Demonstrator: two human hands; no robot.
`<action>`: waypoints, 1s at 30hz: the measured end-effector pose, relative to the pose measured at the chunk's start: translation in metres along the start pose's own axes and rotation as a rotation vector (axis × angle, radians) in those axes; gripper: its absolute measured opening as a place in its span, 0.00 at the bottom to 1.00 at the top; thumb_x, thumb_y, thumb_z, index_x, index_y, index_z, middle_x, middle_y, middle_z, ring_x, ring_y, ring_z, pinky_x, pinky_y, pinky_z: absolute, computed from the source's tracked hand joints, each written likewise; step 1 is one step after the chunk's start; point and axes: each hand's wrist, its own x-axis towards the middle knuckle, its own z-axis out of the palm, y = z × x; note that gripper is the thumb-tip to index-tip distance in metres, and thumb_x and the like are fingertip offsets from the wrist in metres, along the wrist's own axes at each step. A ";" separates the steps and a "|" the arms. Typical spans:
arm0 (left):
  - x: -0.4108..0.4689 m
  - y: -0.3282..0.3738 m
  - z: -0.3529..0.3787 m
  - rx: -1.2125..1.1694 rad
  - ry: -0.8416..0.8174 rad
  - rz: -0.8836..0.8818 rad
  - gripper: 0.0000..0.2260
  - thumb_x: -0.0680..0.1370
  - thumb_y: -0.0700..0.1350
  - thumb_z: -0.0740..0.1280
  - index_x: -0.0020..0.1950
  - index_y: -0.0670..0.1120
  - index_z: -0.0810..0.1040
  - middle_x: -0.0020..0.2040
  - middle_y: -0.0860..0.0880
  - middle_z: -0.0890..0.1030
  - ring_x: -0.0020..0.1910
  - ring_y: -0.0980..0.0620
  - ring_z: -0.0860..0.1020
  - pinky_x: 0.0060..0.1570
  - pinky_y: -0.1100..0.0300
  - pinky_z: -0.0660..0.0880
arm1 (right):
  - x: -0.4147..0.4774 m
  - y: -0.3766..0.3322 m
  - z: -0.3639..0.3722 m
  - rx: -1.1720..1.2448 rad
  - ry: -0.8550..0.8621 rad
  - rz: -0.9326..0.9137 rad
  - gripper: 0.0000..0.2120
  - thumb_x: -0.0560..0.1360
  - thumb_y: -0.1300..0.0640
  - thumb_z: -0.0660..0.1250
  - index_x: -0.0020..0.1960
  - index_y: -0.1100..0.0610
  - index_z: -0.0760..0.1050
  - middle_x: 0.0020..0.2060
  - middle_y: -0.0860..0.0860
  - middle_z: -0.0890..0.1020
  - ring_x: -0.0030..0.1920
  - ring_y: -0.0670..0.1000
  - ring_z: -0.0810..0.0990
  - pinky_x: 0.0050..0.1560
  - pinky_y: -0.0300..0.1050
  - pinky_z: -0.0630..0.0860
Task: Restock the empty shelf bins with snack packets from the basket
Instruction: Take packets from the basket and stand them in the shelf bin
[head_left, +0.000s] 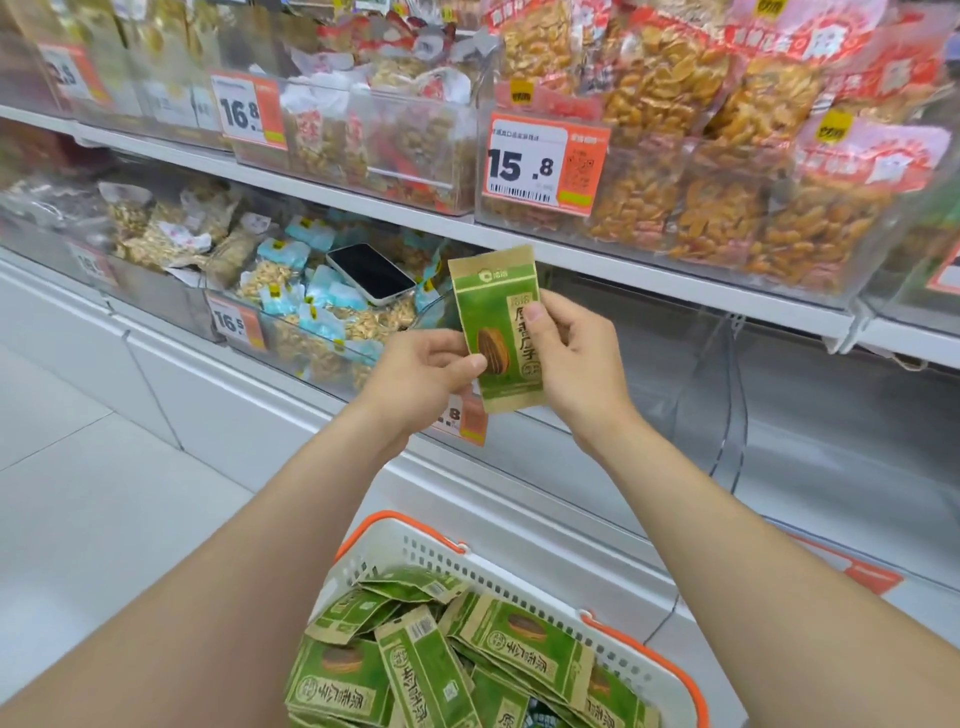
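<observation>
Sitting well below the fingers (448, 355), the basket (395, 526) holds a loose heap of green snack packets (519, 640). Above it, the left hand (415, 376) and right hand (579, 364) both pinch one upright packet (500, 325) by its side edges. Just beyond and right of the fingers lies the empty clear bin (728, 374). A light pinch could drop the slick packet short of it, or left toward the phone (371, 273).
</observation>
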 end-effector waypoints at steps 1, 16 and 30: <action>0.004 -0.002 -0.001 0.037 0.037 0.047 0.04 0.81 0.39 0.72 0.54 0.47 0.85 0.43 0.53 0.87 0.41 0.57 0.83 0.36 0.70 0.75 | 0.002 -0.005 0.001 -0.033 0.047 -0.075 0.11 0.85 0.55 0.61 0.58 0.51 0.83 0.49 0.47 0.87 0.49 0.54 0.85 0.54 0.59 0.81; 0.018 -0.042 -0.025 0.845 0.074 0.226 0.11 0.77 0.45 0.72 0.56 0.58 0.84 0.52 0.55 0.84 0.56 0.49 0.68 0.60 0.48 0.74 | 0.034 0.042 0.038 -0.484 0.067 0.224 0.05 0.79 0.56 0.72 0.51 0.56 0.84 0.45 0.52 0.84 0.50 0.51 0.70 0.48 0.42 0.65; 0.022 -0.046 -0.024 0.768 0.074 0.225 0.11 0.77 0.46 0.71 0.56 0.59 0.83 0.52 0.52 0.81 0.52 0.55 0.61 0.54 0.57 0.69 | 0.061 0.061 0.055 -0.523 0.286 0.371 0.10 0.78 0.53 0.73 0.55 0.58 0.81 0.53 0.56 0.83 0.59 0.58 0.78 0.53 0.46 0.74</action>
